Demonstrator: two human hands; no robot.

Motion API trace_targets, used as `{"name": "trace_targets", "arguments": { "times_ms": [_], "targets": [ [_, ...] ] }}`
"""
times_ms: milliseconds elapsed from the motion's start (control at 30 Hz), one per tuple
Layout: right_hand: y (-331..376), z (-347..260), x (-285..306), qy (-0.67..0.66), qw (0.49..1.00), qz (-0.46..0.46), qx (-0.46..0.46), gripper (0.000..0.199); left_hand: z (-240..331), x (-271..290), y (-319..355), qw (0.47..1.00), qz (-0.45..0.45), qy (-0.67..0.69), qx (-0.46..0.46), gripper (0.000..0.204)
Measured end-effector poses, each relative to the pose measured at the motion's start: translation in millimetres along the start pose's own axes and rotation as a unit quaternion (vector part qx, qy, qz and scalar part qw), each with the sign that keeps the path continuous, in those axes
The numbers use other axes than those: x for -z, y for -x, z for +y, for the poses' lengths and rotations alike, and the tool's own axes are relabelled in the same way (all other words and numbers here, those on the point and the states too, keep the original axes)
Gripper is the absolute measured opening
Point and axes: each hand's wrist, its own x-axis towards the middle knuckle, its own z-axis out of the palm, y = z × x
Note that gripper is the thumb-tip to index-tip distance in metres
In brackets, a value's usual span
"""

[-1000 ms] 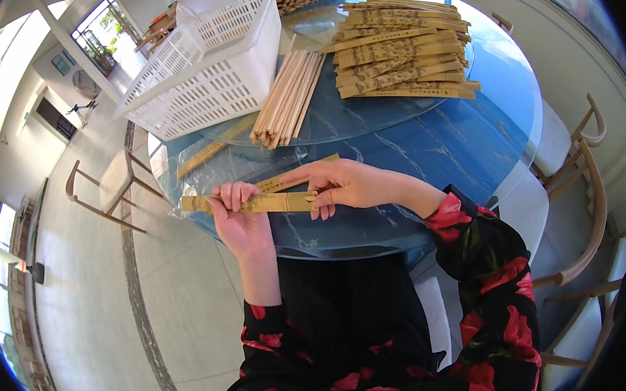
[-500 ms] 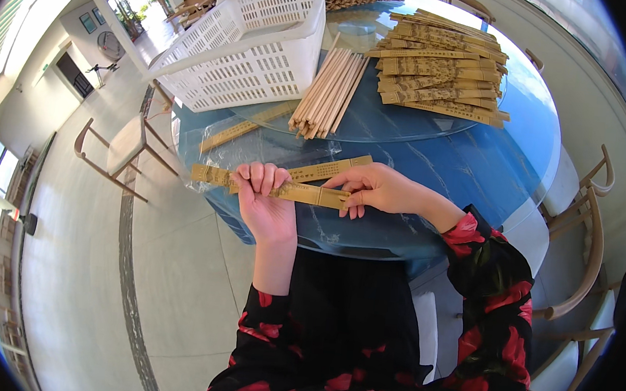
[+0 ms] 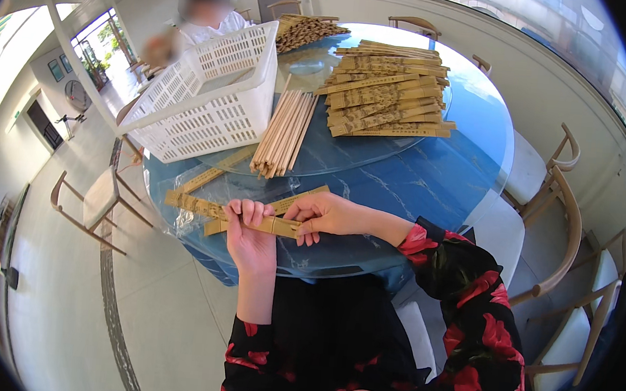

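A long, flat paper sleeve (image 3: 251, 221), tan with small print, is held in both hands just over the near edge of the round blue table (image 3: 433, 184). The left hand (image 3: 246, 234) is wrapped around the middle of the sleeve, with the fingers (image 3: 246, 210) curled over its top. The right hand (image 3: 326, 215) is closed on the right end of the sleeve, which is pinched between thumb and fingers. A second sleeve (image 3: 301, 198) of the same kind is seen under the hands, tilted up toward the right. It cannot be told if this one is held too or only lies on the table.

More loose sleeves (image 3: 203, 178) are laid at the near left edge of the table, just beside the left hand. A bundle of bare wooden chopsticks (image 3: 283, 133) is laid near the middle of the table, on a round glass plate (image 3: 376, 153). A white plastic basket (image 3: 210, 97) with holes in its walls is tipped up at the left side of the table, next to the chopsticks. A big pile of filled sleeves (image 3: 385, 94) is stacked toward the far right side. Another heap of sticks (image 3: 305, 32) is seen at the far edge.

Another person in white (image 3: 205, 18) is seated behind the basket. Wooden chairs (image 3: 551, 194) are placed at the right of the table, and one chair (image 3: 93, 202) is placed at the left on the pale floor.
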Motion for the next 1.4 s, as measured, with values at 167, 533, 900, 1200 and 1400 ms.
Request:
{"name": "trace_targets", "arguments": {
  "times_ms": [167, 533, 900, 1200, 1400],
  "targets": [
    [-5, -9, 1, -0.116, 0.992, 0.052, -0.027, 0.029, 0, -2, 7, 0.993, 0.011, -0.113, 0.016, 0.023],
    [24, -23, 56, -0.217, 0.840, 0.443, 0.226, 0.021, -14, -9, 10, 0.954, 0.004, -0.293, 0.060, 0.024],
    [67, -18, 146, -0.177, 0.609, 0.725, 0.268, 0.023, -10, -8, 11, 0.954, -0.010, -0.294, 0.064, 0.014],
    [67, -6, 173, -0.183, 0.640, 0.681, 0.304, 0.035, -10, -11, 12, 0.950, -0.024, -0.306, 0.062, 0.013],
    [50, 9, 164, 0.042, 0.692, 0.669, 0.270, 0.044, -7, -12, 13, 0.948, -0.021, -0.312, 0.060, 0.013]
  ]
}}
